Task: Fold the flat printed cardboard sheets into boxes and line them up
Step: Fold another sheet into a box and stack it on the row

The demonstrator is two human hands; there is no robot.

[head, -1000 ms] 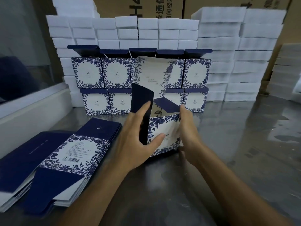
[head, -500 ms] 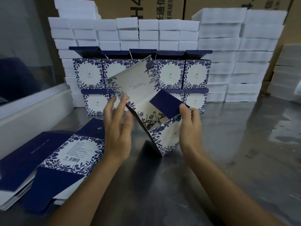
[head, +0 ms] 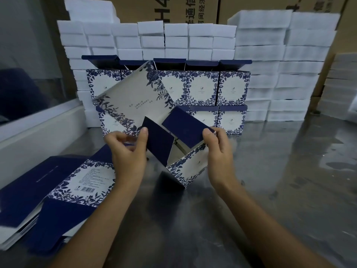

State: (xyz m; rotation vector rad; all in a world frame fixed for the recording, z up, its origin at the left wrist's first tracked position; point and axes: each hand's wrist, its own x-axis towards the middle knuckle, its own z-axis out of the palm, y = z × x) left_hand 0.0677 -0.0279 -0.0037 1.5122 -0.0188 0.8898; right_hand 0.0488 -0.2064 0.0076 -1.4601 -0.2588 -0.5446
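A half-folded blue-and-white floral box [head: 190,167] is tilted on one corner above the metal table [head: 270,190], its big lid panel [head: 133,99] raised toward the back left. My left hand [head: 128,153] pinches the navy side flap [head: 158,142] with thumb and curled fingers. My right hand [head: 218,151] grips the box's right wall, thumb on the other navy flap [head: 185,128]. Finished boxes [head: 201,88] stand in two rows behind. A stack of flat printed sheets [head: 63,188] lies at the left.
White foam blocks [head: 280,64] are piled along the back, with brown cartons [head: 193,8] behind them. A white ledge with a glass pane [head: 38,122] runs along the left. Bare metal tabletop stretches to the right and front.
The box has been tipped onto a corner and opened out. My left hand went from spread fingers beside the lid panel to pinching the navy side flap; the lid panel swung up and left.
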